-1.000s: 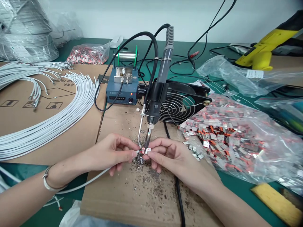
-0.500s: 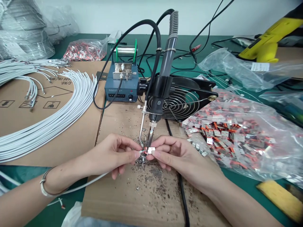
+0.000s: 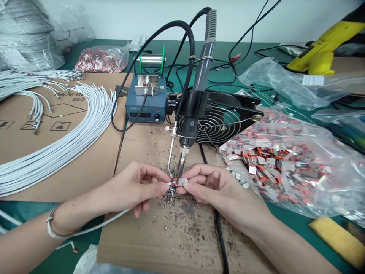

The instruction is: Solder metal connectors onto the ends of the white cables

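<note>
A green table [image 3: 53, 260] meets a pale wall [image 3: 137, 17]. Thumb and forefinger of the left hand [image 3: 142, 186] pinch a white cable [image 3: 110, 223] near its end; the right hand [image 3: 212, 182] likewise grips a small metal plug [image 3: 184, 182], at the tip of the upright, slightly tilted iron [image 3: 191, 125]. From the plug, the station [image 3: 146, 106] stands at eleven o'clock, the fan [image 3: 218, 123] at one, the bag [image 3: 325, 167] at three, the bundle [image 3: 94, 133] between nine and ten.
</note>
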Demonstrator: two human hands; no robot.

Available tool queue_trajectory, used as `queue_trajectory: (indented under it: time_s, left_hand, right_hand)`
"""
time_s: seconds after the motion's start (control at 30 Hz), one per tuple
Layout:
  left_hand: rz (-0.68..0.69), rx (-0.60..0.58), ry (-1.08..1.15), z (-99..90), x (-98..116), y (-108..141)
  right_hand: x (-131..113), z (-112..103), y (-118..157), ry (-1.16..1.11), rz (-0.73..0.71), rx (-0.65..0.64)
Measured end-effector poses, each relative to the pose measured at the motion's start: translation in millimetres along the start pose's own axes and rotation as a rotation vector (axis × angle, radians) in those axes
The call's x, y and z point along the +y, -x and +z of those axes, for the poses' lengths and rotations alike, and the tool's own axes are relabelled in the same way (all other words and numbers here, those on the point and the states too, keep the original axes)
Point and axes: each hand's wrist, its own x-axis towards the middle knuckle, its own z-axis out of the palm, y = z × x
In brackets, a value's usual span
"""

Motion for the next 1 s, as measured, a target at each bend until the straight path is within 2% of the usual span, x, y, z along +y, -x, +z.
queue_trajectory:
  time_s: [0.37, 0.6, 1.0]
  left_hand:
    - [0.017, -0.016, 0.039, 0.1, 2.2, 0.1]
    - [0.039, -0.010, -0.008, -0.4, -0.8, -3.0]
    - [0.078, 0.001, -0.048, -0.5, -0.1, -2.2]
  right_hand:
    - [1.7, -1.1, 0.3, -0.054, -0.009, -0.044]
    - [-1.4, 1.0, -1.1, 0.029, 0.000, 0.020]
    - [-3.7, 3.9, -2.8, 0.106, -0.007, 0.038]
